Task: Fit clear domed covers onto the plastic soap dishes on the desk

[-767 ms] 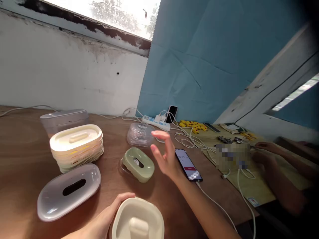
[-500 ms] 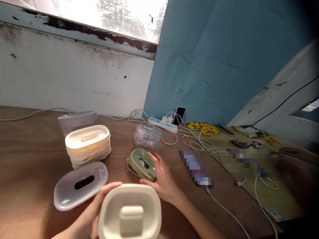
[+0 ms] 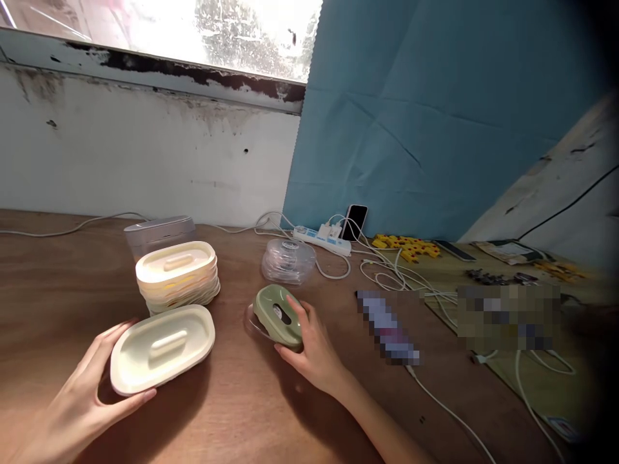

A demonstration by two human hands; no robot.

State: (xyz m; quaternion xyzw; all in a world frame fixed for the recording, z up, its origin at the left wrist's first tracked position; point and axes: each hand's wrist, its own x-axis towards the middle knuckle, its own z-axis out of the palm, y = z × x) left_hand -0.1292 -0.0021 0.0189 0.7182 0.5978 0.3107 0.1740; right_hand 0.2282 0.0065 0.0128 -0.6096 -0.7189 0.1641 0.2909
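My left hand point(image 3: 104, 377) grips a cream oval plastic lid point(image 3: 196, 325) by its left end, thumb along the front edge and fingers behind. The lid has a raised bar in its middle; what lies under it is hidden. My right hand point(image 3: 314, 345) is closed on the right end of a small green oval lid point(image 3: 268, 299) with a dark slot and a round white label inside. This green lid is tilted over a clear plastic piece point(image 3: 255, 325) on the table. Just behind the cream lid rises a stack of similar cream lids point(image 3: 178, 277).
A translucent grey container point(image 3: 159, 233) stands behind the stack. Clear plastic pieces point(image 3: 289, 261) are piled near a power strip point(image 3: 322, 241) with tangled white cables. A phone point(image 3: 355, 222) leans by the wall. Yellow parts point(image 3: 406, 246) and a blurred-out device point(image 3: 387, 325) lie to the right.
My left hand has carried the cream lid away from me and left, to where the grey slotted lid lay, which is now hidden. My right hand stays on the green lid.
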